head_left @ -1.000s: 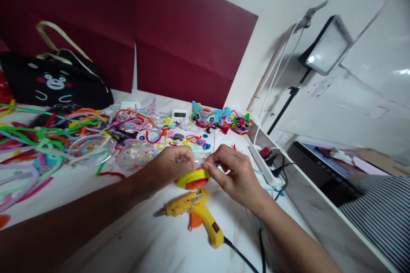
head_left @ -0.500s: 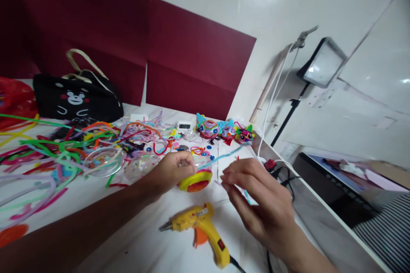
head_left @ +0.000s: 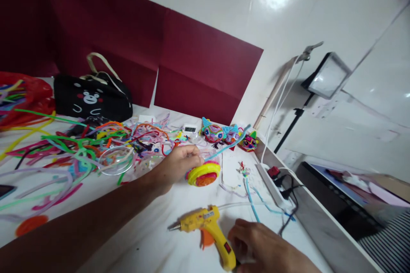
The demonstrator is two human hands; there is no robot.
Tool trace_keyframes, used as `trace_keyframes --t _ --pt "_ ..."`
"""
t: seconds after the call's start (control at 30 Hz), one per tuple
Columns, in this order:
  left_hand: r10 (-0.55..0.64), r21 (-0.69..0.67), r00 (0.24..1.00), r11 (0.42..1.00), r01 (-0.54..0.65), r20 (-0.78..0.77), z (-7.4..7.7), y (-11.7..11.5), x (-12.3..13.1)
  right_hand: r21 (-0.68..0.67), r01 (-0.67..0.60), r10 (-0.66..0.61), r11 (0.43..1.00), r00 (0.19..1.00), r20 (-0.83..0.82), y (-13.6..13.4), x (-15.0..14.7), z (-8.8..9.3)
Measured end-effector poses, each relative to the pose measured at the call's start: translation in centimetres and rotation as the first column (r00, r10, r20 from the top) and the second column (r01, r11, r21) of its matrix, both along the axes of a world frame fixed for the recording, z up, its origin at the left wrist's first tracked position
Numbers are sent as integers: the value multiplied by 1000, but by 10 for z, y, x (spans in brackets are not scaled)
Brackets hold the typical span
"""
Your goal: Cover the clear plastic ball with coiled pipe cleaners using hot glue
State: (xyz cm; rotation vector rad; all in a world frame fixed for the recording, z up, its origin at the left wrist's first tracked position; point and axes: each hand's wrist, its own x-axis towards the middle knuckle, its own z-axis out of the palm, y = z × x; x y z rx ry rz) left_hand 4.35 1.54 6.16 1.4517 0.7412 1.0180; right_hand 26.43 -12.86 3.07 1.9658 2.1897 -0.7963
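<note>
My left hand (head_left: 181, 164) is closed on a round craft piece (head_left: 205, 173) coiled in yellow, red and pink pipe cleaner, with a clear part partly hidden by the fingers. A blue pipe cleaner (head_left: 229, 145) sticks out from it to the upper right. On the white tabletop below lies a yellow hot glue gun (head_left: 203, 222) with an orange trigger, its nozzle pointing left. Beside its handle is my right hand (head_left: 253, 243), fingers bent and apart from the thumb, holding nothing that shows; whether it touches the handle is unclear.
A heap of pipe cleaners (head_left: 64, 149) and a clear plastic dome (head_left: 115, 161) cover the left side. Finished animal-face crafts (head_left: 213, 132) stand at the back beside a small digital clock (head_left: 190, 129). At right lie a power strip (head_left: 272, 185) and loose blue pipe cleaners (head_left: 251, 200).
My right hand has dropped from beside the craft piece to the glue gun's handle. My left hand keeps its hold on the piece. The view has shifted slightly.
</note>
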Motion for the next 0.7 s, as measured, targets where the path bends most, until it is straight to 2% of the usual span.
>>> trace_keyframes --t 0.03,0.17,0.23,0.33,0.53,0.7 --pt "-20 -13 1000 1000 20 24 1 -1 0 -6 -4 4 1000 1000 4 -1 0 -7" --pt "-75 -58 992 995 82 105 1 -4 -2 124 -9 5 992 999 34 0 3 -34" --pt "-88 -71 988 993 97 124 1 -6 -3 156 14 -21 988 999 43 1 3 -40" --pt "-95 -77 986 991 107 135 3 -7 -5 163 97 -100 982 995 12 -3 0 -35" --pt "-112 -81 982 989 125 149 8 -11 -7 111 144 -122 983 975 -188 -18 -7 -13" --pt "-114 -72 972 989 131 203 10 -12 -7 148 142 -75 979 919 -386 -12 -8 -17"
